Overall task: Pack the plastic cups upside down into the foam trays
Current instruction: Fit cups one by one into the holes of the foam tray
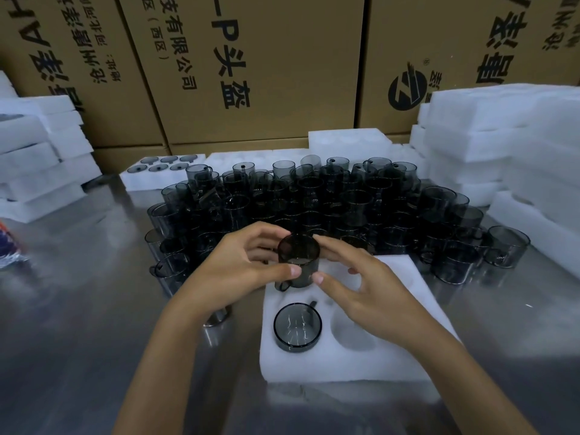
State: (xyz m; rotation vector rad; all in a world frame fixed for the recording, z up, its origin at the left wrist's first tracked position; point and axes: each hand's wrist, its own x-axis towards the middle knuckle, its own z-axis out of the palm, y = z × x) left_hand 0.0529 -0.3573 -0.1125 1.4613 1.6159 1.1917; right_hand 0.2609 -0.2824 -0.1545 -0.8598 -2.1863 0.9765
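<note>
A white foam tray [395,356] lies on the metal table in front of me. One dark smoky plastic cup [297,328] sits upside down in its near-left pocket. Both hands hold a second dark cup [299,262] over the tray's far-left pocket, its small handle low on the left. My left hand [238,271] grips it from the left, thumb on its front. My right hand [354,287] pinches it from the right. The near-right pocket [354,334] holds nothing. A crowd of several loose cups [314,199] stands behind the tray.
Stacks of white foam trays rise at the right [502,146] and left [37,158]. A filled tray [157,177] lies at the back left. Cardboard boxes [251,73] wall off the back. A colourful bag [9,246] sits at the left edge.
</note>
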